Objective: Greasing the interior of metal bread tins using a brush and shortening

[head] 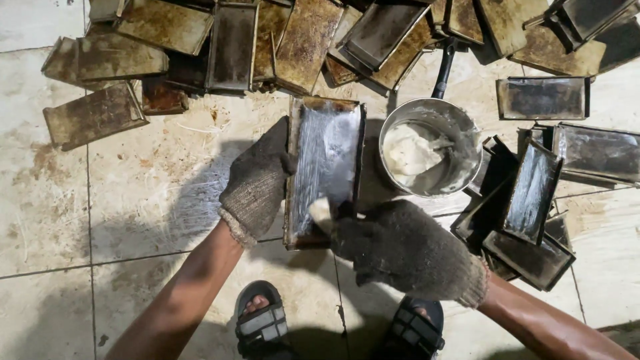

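Hands, two, gloved: left [257, 183] grips one tray [327, 167], right [400, 247] greases.

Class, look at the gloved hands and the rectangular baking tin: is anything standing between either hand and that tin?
Nothing visible. The left hand grips the tin by its left edge. The right hand presses a pale, greasy wad against the tin's inner face near its lower end, so only that wad lies between them.
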